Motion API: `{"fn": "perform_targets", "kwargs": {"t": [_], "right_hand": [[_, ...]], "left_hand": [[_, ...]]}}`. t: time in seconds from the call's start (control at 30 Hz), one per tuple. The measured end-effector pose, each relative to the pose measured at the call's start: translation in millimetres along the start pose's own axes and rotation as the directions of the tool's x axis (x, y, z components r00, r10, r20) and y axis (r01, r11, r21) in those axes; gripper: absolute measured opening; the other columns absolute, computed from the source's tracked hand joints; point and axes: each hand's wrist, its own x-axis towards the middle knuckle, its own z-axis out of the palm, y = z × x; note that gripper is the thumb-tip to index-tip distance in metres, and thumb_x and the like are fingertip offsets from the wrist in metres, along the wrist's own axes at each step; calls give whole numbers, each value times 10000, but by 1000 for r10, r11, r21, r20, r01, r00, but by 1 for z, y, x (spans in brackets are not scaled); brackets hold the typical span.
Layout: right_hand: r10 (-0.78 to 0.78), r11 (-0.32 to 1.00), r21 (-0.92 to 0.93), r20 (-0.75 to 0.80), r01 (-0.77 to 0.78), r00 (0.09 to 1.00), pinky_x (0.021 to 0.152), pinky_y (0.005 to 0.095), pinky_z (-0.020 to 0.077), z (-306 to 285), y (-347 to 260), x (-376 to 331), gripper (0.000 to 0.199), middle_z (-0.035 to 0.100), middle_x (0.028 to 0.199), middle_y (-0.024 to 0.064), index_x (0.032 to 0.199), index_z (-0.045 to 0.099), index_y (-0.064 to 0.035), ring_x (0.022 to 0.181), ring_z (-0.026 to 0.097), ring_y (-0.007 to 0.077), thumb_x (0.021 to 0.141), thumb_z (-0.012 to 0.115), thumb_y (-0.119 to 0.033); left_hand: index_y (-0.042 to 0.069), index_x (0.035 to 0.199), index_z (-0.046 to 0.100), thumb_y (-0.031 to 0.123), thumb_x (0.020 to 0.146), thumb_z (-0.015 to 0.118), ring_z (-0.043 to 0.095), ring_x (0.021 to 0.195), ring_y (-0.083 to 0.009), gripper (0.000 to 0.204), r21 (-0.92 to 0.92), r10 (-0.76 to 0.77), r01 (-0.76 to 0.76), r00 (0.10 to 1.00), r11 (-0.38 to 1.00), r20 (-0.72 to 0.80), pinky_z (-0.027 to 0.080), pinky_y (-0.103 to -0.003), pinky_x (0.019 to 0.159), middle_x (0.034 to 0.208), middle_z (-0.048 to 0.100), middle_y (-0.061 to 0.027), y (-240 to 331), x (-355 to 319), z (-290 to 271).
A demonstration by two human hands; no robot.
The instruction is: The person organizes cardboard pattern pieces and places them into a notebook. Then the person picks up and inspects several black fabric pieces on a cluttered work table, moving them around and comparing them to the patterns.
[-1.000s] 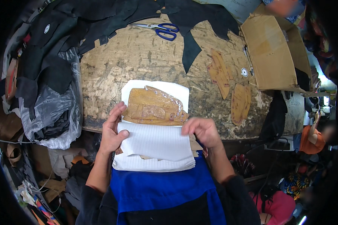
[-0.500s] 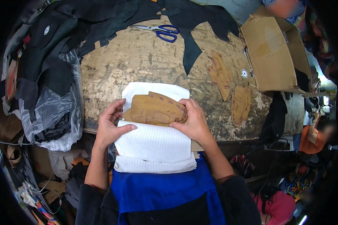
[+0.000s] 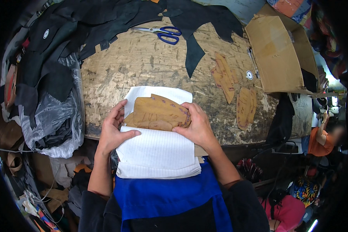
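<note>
Single head view: wide fisheye worn on head, facing steeply down; smooth blue cloth (image 3: pixel 162 193) nearest, white lined-paper notebook (image 3: pixel 158 149) close at centre, scuffed brown wooden tabletop (image 3: pixel 143 65) beyond, brown rectangular cardboard box (image 3: pixel 272 54) far right; corners black.

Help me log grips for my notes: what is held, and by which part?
The right hand holds the brown pattern pieces by their right end. The left hand is at the notebook's left edge; whether it grips is unclear.

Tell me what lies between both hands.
In the head view, tan pieces and an open lined notebook lie between the left hand and right hand.
</note>
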Motion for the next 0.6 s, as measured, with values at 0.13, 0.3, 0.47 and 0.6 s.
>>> {"fn": "perform_targets", "kwargs": {"t": [0.13, 0.3, 0.47, 0.6], "right_hand": [[-112, 993, 37, -14, 112, 994, 786, 359, 454, -4, -2, -3, 548, 544, 993, 138, 1036, 538, -13, 937, 551, 295, 569, 806, -120], [-270, 960, 74, -29, 271, 962, 797, 375, 444, -13, -4, -17, 315, 547, 962, 111, 876, 608, -36, 935, 533, 291, 593, 746, -47], [-381, 921, 69, -49, 384, 923, 817, 369, 450, -14, -2, -29, 155, 565, 997, 118, 719, 643, -45, 959, 545, 299, 588, 712, 1], [-316, 937, 142, -41, 319, 948, 855, 380, 427, -12, 0, -31, 196, 546, 1027, 103, 732, 629, -75, 1054, 510, 306, 569, 655, 31]], "left_hand": [[-29, 1380, 243, -24, 668, 757, 561, 999, -174, 877, -144, -56, 39, 992, 989, -117, 474, -283, 860, 1108, 550, -147, 1, 7, 3], [-15, 1379, 273, 66, 790, 687, 570, 991, -178, 724, -249, -130, 96, 984, 964, -124, 466, -273, 857, 1088, 575, -168, -2, 12, -1], [0, 1370, 312, 257, 822, 674, 534, 1078, -211, 705, -329, -15, -9, 997, 944, -69, 424, -308, 931, 1167, 542, -191, -8, 9, -6], [2, 1361, 331, 106, 798, 679, 525, 1095, -204, 670, -231, -14, 4, 999, 973, -39, 409, -307, 951, 1210, 513, -189, -5, 7, -5]]}}
